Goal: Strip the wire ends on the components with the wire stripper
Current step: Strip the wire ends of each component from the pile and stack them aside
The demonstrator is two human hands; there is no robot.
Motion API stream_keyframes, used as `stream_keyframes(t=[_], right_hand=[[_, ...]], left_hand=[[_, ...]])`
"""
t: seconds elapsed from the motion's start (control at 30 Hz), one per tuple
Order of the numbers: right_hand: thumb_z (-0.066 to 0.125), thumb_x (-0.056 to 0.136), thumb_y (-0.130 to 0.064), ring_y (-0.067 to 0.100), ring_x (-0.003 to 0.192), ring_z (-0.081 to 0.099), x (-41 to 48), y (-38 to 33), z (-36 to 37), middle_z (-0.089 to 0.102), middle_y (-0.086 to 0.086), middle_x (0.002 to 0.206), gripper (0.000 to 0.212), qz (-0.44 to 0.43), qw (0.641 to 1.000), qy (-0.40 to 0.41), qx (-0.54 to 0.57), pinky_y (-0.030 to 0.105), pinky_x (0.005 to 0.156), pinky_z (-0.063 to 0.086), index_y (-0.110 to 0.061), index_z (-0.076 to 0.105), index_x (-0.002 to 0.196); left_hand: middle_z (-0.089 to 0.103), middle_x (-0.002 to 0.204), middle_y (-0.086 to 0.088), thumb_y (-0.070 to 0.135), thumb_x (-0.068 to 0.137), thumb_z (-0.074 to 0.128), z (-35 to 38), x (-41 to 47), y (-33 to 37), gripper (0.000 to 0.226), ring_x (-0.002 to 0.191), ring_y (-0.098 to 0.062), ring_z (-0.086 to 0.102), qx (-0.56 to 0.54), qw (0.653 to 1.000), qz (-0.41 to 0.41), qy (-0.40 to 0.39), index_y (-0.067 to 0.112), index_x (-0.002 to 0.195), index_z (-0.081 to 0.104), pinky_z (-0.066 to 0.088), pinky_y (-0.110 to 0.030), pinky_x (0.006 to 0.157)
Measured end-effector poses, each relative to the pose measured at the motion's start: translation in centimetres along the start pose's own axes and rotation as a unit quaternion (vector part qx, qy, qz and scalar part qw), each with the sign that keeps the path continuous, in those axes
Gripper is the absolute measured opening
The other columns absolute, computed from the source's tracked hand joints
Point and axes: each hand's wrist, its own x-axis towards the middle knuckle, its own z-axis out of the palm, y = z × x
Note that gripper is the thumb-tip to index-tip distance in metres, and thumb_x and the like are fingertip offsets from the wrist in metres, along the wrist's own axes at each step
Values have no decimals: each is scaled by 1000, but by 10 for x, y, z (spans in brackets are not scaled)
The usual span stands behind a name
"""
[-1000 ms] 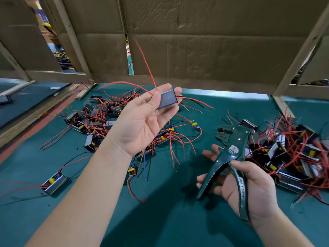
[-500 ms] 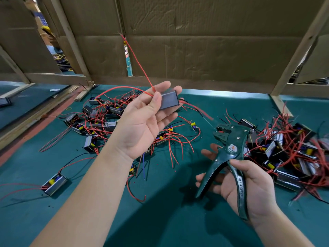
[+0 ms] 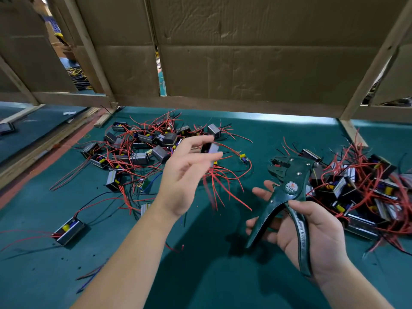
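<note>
At the far left a lone component point(image 3: 69, 228) with red and black wires lies on the green table point(image 3: 223, 275), its red wires cut off by the frame edge; farther back a heap of components point(image 3: 138, 150) sits in a tangle of red wire, single leads impossible to trace; the left hand point(image 3: 185, 172) hovers beside that heap, blurred, fingers mostly straight and spread; a small component point(image 3: 210, 149) smears at its fingertips, and whether they pinch it cannot be told; further right the right hand point(image 3: 312, 237) holds the wire stripper point(image 3: 287, 197) upright, thumb over one handle, fingers curled behind the other, handles spread; a second heap point(image 3: 356, 190) lies just behind it, running off the right edge; a cardboard wall point(image 3: 245, 52) closes the back.
</note>
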Motion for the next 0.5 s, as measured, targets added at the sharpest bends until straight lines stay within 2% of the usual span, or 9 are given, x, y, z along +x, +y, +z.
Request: stream_keyframes(t=[0.03, 0.1, 0.17, 0.2, 0.23, 0.3, 0.4, 0.47, 0.5], right_hand=[[42, 71, -24, 45, 68, 63, 0, 0, 0, 63, 18, 125, 63, 0, 1000, 0, -1, 56, 63, 55, -6, 52, 130], [42, 71, -24, 46, 69, 63, -1, 0, 0, 63, 18, 125, 63, 0, 1000, 0, -2, 56, 63, 54, -6, 52, 130], [42, 71, -23, 46, 69, 63, -1, 0, 0, 63, 18, 125, 63, 1, 1000, -2, -4, 57, 64, 54, -6, 51, 131], [42, 71, -23, 46, 69, 63, -1, 0, 0, 63, 18, 125, 63, 2, 1000, -2, -5, 57, 65, 54, -6, 51, 131], [42, 71, -23, 46, 69, 63, -1, 0, 0, 63, 18, 125, 63, 3, 1000, -2, -6, 57, 65, 54, -6, 51, 131], [42, 71, -23, 45, 69, 63, -1, 0, 1, 63, 18, 125, 64, 2, 1000, 0, -11, 57, 64, 54, -6, 51, 132], [43, 71, -23, 45, 69, 63, -2, -1, 1, 62, 20, 124, 64, 4, 1000, -1, -14, 56, 63, 54, -6, 50, 132], [49, 69, -28, 44, 70, 63, -2, -3, 2, 63, 25, 121, 66, 4, 1000, -8, -15, 54, 63, 55, -7, 49, 133], [59, 65, -32, 43, 70, 63, -2, -3, 2, 63, 28, 118, 72, 5, 1000, -13, -16, 53, 64, 55, -7, 49, 132]], left_hand=[[65, 108, -8, 32, 83, 53, 3, -1, -3, 34, 100, -15, 60, -22, 998, -30, 56, 8, 85, 77, 45, -30, 86], [67, 77, -16, 38, 79, 67, 10, 0, -7, 36, 73, -17, 60, -6, 983, -86, 165, 7, 62, 70, 46, -37, 69], [66, 67, -9, 24, 74, 80, 16, 4, -15, 21, 60, -10, 56, -2, 966, -124, 225, 13, 68, 63, 48, -32, 60], [65, 73, -3, 16, 72, 83, 20, 6, -17, 23, 57, -5, 57, -28, 964, -143, 223, 21, 78, 61, 50, -25, 59], [64, 83, 1, 10, 71, 83, 23, 7, -20, 35, 57, -2, 59, -56, 963, -166, 207, 26, 89, 58, 51, -19, 60], [65, 98, 1, 5, 76, 78, 30, 5, -28, 37, 63, -2, 66, -95, 959, -201, 174, 25, 101, 59, 53, -17, 65], [74, 87, -2, 5, 89, 63, 34, -3, -30, 10, 68, -11, 70, -188, 950, -210, 133, 13, 91, 69, 54, -18, 65], [74, 80, 0, 14, 86, 64, 30, -6, -31, 7, 65, -10, 68, -215, 952, -195, 101, 12, 85, 70, 53, -17, 64], [74, 79, 1, 19, 81, 66, 28, -6, -32, 9, 66, -7, 65, -206, 959, -180, 78, 12, 86, 70, 51, -16, 65]])
